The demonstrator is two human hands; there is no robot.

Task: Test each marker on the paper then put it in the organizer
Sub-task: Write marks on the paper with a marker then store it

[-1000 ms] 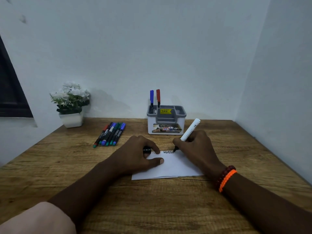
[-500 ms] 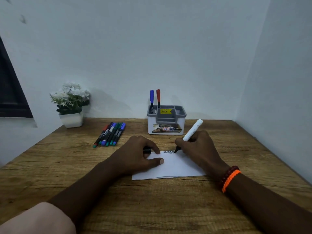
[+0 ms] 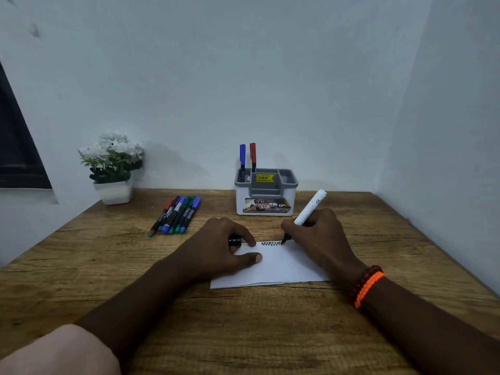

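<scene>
A: We see the paper [image 3: 281,266] lying flat in the middle of the wooden table [image 3: 243,320]. Our right hand [image 3: 320,239] has its fingers curled round the white marker [image 3: 309,208], and the black tip touches the far edge of the paper, at the right end of a black zigzag line [image 3: 271,243].

B: And our left hand [image 3: 219,247]? We see it resting on the left part of the paper, thumb stretched flat on the sheet, the other fingers curled over a small black cap [image 3: 234,241].

A: Yes. For free room: the organizer [image 3: 266,194] stands just behind the paper, near the back wall, with a blue marker [image 3: 242,158] and a red marker [image 3: 252,156] upright in its left rear compartment. The other compartments look free from here.

B: On the left, a row of loose markers [image 3: 176,216] lies between the flower pot [image 3: 113,192] and the organizer. The right side of the table is bare wood up to the side wall, and the near part also.

A: What differs from half a second ago? We find the zigzag line longer toward the right, and the right hand with the marker has shifted a little rightward with it.

B: The left hand, the paper and the organizer stay where they were.
</scene>
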